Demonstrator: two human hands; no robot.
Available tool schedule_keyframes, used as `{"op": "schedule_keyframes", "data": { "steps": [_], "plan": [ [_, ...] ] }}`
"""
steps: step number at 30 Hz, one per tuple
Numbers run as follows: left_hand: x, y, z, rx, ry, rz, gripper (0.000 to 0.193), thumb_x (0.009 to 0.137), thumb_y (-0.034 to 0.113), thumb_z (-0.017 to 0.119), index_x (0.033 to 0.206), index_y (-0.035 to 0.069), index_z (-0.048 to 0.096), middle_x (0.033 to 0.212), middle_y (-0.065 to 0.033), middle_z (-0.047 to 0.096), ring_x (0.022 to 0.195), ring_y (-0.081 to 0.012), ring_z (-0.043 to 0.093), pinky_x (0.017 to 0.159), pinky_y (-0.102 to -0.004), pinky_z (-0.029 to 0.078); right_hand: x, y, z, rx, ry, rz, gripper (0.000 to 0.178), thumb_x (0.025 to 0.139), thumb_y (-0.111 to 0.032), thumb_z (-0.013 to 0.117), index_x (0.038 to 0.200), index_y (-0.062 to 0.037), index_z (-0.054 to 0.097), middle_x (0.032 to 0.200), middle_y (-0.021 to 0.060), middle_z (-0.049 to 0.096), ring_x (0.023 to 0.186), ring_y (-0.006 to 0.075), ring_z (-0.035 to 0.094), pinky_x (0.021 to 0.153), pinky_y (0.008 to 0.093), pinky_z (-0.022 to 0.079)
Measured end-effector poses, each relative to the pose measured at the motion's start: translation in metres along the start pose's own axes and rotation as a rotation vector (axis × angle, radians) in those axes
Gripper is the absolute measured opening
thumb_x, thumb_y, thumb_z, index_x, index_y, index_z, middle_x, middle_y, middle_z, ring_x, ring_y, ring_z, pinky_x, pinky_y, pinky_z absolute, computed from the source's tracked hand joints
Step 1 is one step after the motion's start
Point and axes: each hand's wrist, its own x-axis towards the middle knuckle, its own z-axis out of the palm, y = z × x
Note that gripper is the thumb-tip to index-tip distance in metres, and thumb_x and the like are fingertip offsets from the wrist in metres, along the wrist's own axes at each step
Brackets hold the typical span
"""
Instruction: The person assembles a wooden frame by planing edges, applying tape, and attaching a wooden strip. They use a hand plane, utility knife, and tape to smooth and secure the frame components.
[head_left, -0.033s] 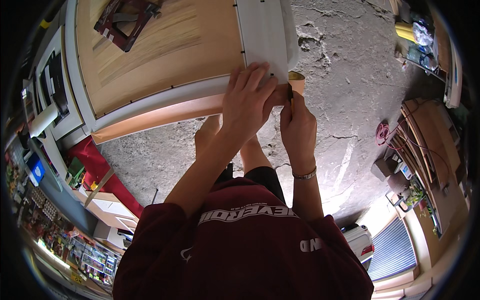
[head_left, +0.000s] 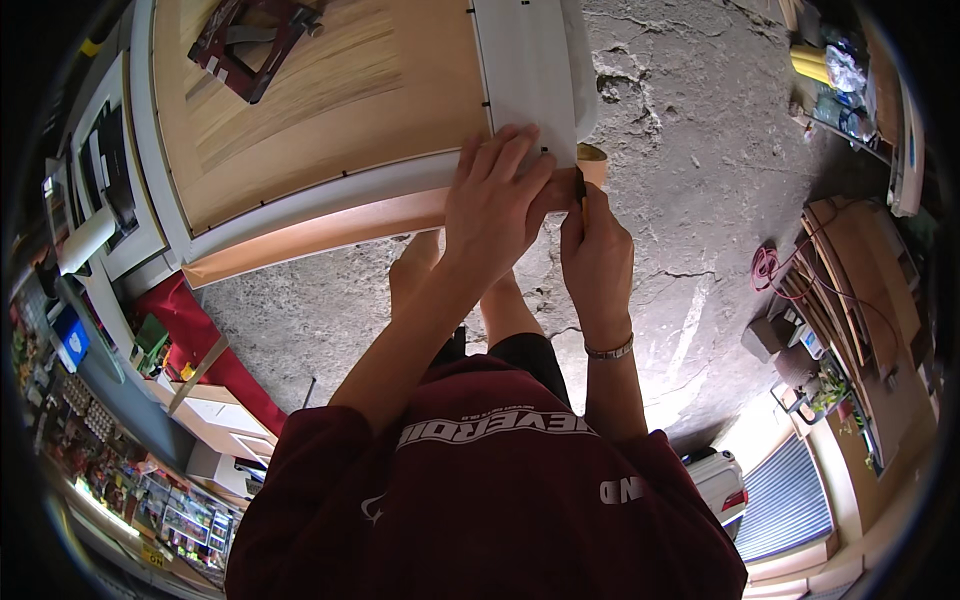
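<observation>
A panel [head_left: 330, 130] with a wood-grain middle and a pale frame [head_left: 520, 80] lies before me. Along its front edge runs a brown strip [head_left: 330, 222], its far right end curling into a tan loop [head_left: 593, 154] past the corner. My left hand [head_left: 497, 205] presses on the frame and strip near that corner, fingers stretched out and slightly apart. In my right hand [head_left: 598, 245] is a slim utility knife [head_left: 585, 207], yellowish with a dark tip. The fingers are wrapped round it, and the tip meets the strip at the frame's right edge.
A dark red staple gun [head_left: 250, 50] rests on the panel. Cracked concrete floor [head_left: 690, 150] spreads below and to the right. Boards [head_left: 860, 290] and a pink cord [head_left: 768, 268] lie at the right. Red cloth [head_left: 205, 345] is at the left, near crowded shelves [head_left: 130, 470].
</observation>
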Motion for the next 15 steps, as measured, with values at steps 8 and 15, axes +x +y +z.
{"op": "schedule_keyframes", "data": {
  "steps": [8,15],
  "plan": [
    [0.004,-0.007,0.005,0.015,0.013,0.006,0.031,0.085,0.021,0.077,0.114,0.013,0.071,0.136,-0.0093,0.060,0.129,-0.0331,0.055,0.112,-0.0553,0.041,0.005,-0.002,0.005,0.013,0.023,0.025,0.026,0.098,-0.010,0.057,0.122,-0.0023,0.056,0.085,0.0217,0.070,0.072,0.0415,0.070,0.055,0.0501,0.055],
    [0.005,-0.008,0.004,-0.008,0.005,0.012,0.029,0.086,0.020,0.076,0.114,0.013,0.071,0.135,-0.0094,0.060,0.129,-0.0335,0.055,0.111,-0.0556,0.041,-0.037,0.001,-0.003,-0.059,-0.096,0.146,0.025,0.099,-0.012,0.057,0.121,-0.0016,0.057,0.088,0.0243,0.070,0.077,0.0426,0.070,0.060,0.0516,0.055]
  ]
}}
